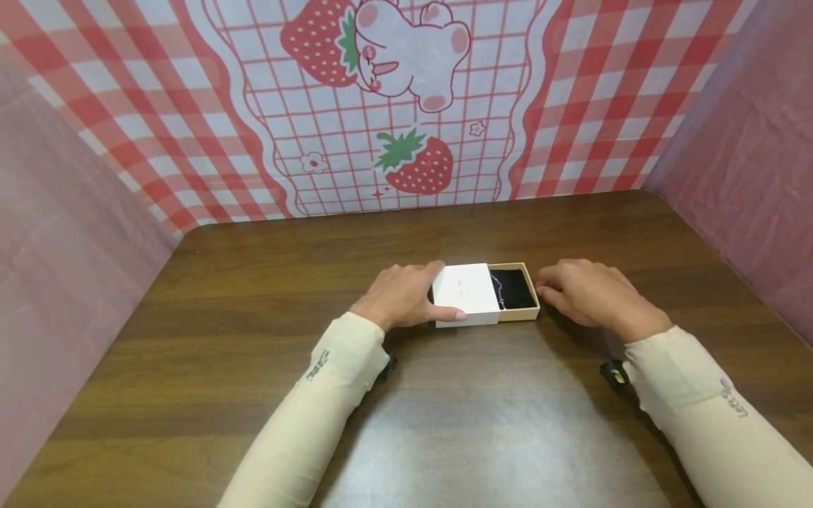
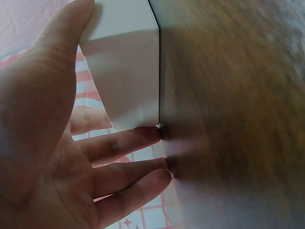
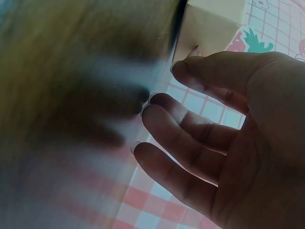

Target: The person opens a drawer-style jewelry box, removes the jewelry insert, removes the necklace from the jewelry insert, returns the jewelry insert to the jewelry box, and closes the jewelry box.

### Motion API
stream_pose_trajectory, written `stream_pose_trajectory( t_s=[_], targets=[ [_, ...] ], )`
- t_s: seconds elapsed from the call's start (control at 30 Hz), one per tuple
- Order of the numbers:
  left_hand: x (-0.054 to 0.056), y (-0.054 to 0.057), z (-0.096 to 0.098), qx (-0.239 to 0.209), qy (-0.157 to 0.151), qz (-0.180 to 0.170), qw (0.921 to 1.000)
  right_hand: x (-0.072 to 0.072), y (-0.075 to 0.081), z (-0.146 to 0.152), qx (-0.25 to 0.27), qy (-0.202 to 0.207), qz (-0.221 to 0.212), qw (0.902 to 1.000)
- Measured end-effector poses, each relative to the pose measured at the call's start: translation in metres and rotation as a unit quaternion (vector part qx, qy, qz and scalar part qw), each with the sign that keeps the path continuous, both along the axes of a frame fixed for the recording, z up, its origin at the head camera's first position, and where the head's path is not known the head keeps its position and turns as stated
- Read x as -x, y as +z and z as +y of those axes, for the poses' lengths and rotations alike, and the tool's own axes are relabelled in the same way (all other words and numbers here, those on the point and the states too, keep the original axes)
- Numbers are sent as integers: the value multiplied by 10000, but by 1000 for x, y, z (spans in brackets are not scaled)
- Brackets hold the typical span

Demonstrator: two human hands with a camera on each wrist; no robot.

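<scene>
Box (image 1: 473, 288) is clasped widthwise by the left hand (image 1: 401, 295), presumably for steadiness; whether the curled right hand (image 1: 587, 291) grips its drawer (image 1: 517, 315) is unclear.

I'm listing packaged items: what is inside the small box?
In the exposed end of the tray, a black pad with a thin chain on it is visible. The white cover hides the rest of the tray, so anything there can't be seen.
</scene>
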State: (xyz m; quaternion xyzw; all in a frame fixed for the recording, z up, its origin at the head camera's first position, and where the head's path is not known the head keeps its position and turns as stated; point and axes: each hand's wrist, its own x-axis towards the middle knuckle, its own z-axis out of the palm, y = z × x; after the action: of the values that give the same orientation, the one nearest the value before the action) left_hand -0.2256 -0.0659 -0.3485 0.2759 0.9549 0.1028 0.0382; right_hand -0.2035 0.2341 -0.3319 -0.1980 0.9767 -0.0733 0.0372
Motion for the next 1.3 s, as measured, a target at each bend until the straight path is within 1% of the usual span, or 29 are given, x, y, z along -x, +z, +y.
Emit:
stream_pose_trajectory(
  t_s=[0.13, 0.5, 1.3],
  targets=[
    [0, 0, 0, 43, -2, 48, 10000, 0, 0, 1, -4, -12, 8, 10000],
    [0, 0, 0, 99, 26, 20, 9999, 1, -1, 2, -21, -25, 28, 10000],
    [1, -1, 0, 81, -36, 18, 10000, 0, 0, 4, 0, -100, -34, 9999]
  ],
)
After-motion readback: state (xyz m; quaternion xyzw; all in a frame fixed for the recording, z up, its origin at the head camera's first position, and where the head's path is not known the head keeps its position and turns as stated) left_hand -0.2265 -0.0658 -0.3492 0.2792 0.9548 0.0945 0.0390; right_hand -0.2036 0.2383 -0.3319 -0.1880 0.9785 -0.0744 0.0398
